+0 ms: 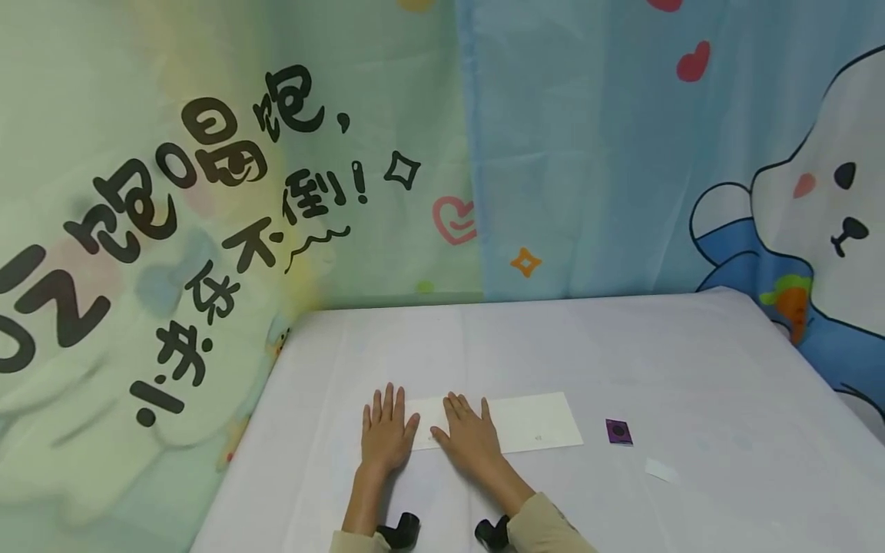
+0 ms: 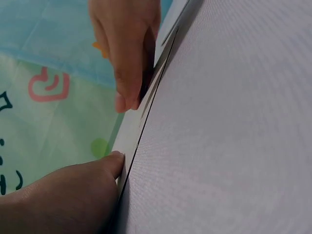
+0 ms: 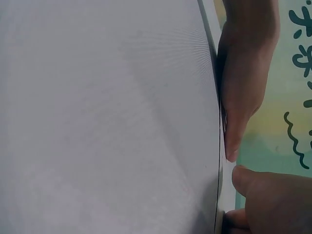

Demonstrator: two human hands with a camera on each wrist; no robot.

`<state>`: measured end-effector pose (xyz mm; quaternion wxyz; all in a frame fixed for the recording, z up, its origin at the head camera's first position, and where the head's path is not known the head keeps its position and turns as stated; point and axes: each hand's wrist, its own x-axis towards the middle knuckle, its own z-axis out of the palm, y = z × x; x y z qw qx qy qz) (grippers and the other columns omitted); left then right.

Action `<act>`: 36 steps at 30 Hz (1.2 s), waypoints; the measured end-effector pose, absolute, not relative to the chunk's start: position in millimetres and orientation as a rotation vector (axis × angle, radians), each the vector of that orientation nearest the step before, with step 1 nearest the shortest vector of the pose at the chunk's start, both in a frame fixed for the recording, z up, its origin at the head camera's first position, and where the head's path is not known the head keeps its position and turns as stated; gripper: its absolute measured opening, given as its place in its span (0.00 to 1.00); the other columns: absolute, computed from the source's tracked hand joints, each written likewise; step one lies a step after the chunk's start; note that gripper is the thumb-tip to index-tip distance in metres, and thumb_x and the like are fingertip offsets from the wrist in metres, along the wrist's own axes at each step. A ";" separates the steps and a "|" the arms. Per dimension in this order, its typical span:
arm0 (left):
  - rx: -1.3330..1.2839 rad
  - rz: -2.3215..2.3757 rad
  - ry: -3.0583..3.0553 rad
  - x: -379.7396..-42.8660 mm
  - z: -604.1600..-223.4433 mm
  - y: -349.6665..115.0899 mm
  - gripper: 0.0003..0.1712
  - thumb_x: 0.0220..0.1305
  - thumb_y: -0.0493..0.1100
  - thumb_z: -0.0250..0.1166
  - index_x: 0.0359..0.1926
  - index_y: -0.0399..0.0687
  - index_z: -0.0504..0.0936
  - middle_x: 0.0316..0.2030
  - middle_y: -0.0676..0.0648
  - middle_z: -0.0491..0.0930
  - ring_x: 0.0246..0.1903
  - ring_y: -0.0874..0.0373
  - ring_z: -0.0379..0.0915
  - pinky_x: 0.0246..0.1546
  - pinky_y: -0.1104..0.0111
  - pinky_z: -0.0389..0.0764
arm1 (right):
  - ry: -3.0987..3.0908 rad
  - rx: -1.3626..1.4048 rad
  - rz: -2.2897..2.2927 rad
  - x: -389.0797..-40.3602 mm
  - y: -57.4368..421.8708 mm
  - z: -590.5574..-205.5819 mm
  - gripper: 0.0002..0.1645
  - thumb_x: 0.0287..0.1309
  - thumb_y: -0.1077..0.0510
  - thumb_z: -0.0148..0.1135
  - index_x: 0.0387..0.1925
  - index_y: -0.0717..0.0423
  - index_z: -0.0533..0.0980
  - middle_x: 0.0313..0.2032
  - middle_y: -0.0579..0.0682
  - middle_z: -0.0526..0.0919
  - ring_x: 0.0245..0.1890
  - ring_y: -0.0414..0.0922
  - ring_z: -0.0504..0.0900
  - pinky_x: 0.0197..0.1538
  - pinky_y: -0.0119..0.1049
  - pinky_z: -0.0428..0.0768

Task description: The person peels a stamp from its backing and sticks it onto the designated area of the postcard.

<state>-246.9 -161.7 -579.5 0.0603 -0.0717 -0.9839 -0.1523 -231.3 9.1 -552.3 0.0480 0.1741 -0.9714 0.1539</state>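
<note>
A long, flat white sheet (image 1: 539,421) lies across the table before me, with small faint marks near its front edge. My left hand (image 1: 387,438) rests flat at the sheet's left end, fingers straight and pointing away. Further right, my right hand (image 1: 473,442) lies palm down over the sheet with its fingers extended. Both thumbs point toward each other, a short gap between them. From the left wrist, the sheet (image 2: 129,131) appears edge-on, slim above the tablecloth. The right wrist view also shows my right hand (image 3: 278,200) low on the sheet's edge.
To the right of the sheet lies a small dark purple square packet (image 1: 618,432). A small white slip (image 1: 661,470) is nearer me, beyond it to the right. A white cloth (image 1: 726,384) covers the table; printed curtains (image 1: 588,153) hang behind and at the left.
</note>
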 end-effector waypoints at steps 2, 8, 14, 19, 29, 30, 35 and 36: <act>-0.215 -0.457 -2.967 -247.2 -578.3 -162.6 0.35 0.69 0.57 0.45 0.69 0.41 0.55 0.69 0.38 0.49 0.68 0.40 0.37 0.63 0.46 0.40 | -2.956 0.551 0.466 -230.8 9.6 -552.3 0.36 0.63 0.41 0.49 0.61 0.65 0.65 0.63 0.58 0.64 0.63 0.53 0.62 0.62 0.59 0.52; -0.210 -0.512 -2.964 -245.9 -576.0 -160.8 0.35 0.68 0.57 0.47 0.68 0.41 0.56 0.68 0.38 0.50 0.68 0.39 0.39 0.63 0.46 0.40 | -2.964 0.578 0.488 -227.0 13.1 -555.9 0.37 0.64 0.42 0.48 0.63 0.65 0.62 0.65 0.58 0.62 0.65 0.53 0.59 0.62 0.60 0.50; -0.215 -0.494 -2.933 -248.6 -576.2 -158.1 0.35 0.68 0.58 0.47 0.68 0.42 0.57 0.68 0.38 0.51 0.67 0.39 0.40 0.63 0.46 0.42 | -2.956 0.562 0.560 -227.8 14.3 -558.2 0.37 0.65 0.42 0.46 0.64 0.66 0.60 0.65 0.59 0.59 0.66 0.53 0.56 0.62 0.61 0.47; -0.204 -0.523 -2.888 -250.0 -574.8 -158.2 0.32 0.68 0.53 0.50 0.66 0.39 0.60 0.66 0.34 0.55 0.66 0.37 0.45 0.61 0.43 0.46 | -2.921 0.573 0.634 -227.0 15.0 -556.9 0.37 0.65 0.43 0.47 0.63 0.67 0.61 0.65 0.61 0.60 0.66 0.55 0.57 0.63 0.60 0.48; -0.062 -0.590 -2.819 -246.1 -561.3 -147.6 0.29 0.67 0.47 0.53 0.65 0.36 0.61 0.64 0.28 0.53 0.62 0.30 0.49 0.55 0.39 0.56 | -2.776 0.675 0.960 -213.3 36.8 -545.8 0.27 0.62 0.53 0.54 0.57 0.67 0.69 0.59 0.61 0.69 0.63 0.57 0.62 0.62 0.58 0.53; -0.042 -0.560 -2.798 -245.3 -559.0 -145.3 0.30 0.66 0.47 0.54 0.64 0.35 0.62 0.63 0.28 0.55 0.62 0.30 0.50 0.54 0.39 0.58 | -2.773 0.705 0.994 -211.4 40.0 -544.2 0.25 0.62 0.54 0.54 0.55 0.67 0.71 0.58 0.61 0.70 0.62 0.57 0.63 0.62 0.58 0.54; -0.047 -0.355 -2.650 -238.6 -547.6 -127.4 0.28 0.57 0.44 0.64 0.55 0.32 0.72 0.55 0.30 0.68 0.55 0.35 0.64 0.48 0.47 0.70 | -2.741 0.832 1.162 -199.9 56.0 -533.9 0.16 0.61 0.58 0.56 0.47 0.64 0.77 0.48 0.56 0.80 0.52 0.53 0.76 0.56 0.51 0.68; -0.079 -0.330 -2.619 -236.0 -545.5 -121.4 0.27 0.54 0.43 0.66 0.52 0.32 0.74 0.52 0.31 0.71 0.52 0.37 0.67 0.46 0.49 0.72 | -2.734 0.839 1.187 -197.3 59.8 -531.6 0.15 0.61 0.58 0.56 0.46 0.63 0.78 0.45 0.54 0.82 0.46 0.49 0.79 0.52 0.46 0.72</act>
